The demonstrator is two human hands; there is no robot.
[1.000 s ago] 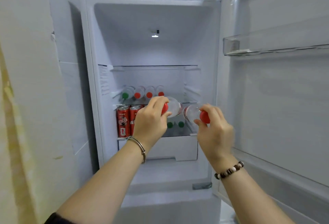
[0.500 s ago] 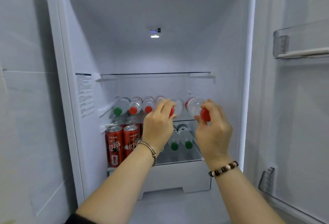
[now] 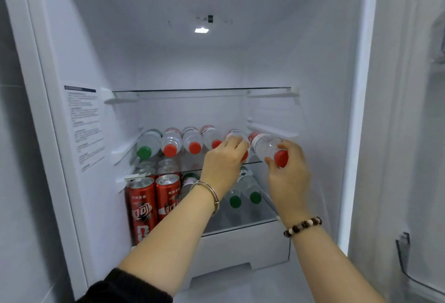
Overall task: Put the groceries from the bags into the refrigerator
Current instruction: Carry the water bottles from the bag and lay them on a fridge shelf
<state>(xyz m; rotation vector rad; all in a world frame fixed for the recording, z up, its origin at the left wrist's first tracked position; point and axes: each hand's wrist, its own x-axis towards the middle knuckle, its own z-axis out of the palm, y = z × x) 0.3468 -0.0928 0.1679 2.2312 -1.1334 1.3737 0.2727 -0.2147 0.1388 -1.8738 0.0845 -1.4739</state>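
Plastic bottle [image 3: 237, 135]: was gripped at its cap end by the left hand [image 3: 224, 160], fifth in the middle shelf [image 3: 256, 162] row
Red-capped bottle [image 3: 265, 144]: was clutched by the right hand [image 3: 289, 175], far right of that shelf

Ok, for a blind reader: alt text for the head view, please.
The left hand grips one red-capped bottle and the right hand a second red-capped bottle, both on their sides at a refrigerator shelf beside four lying bottles. Red cans and green-capped bottles sit below.
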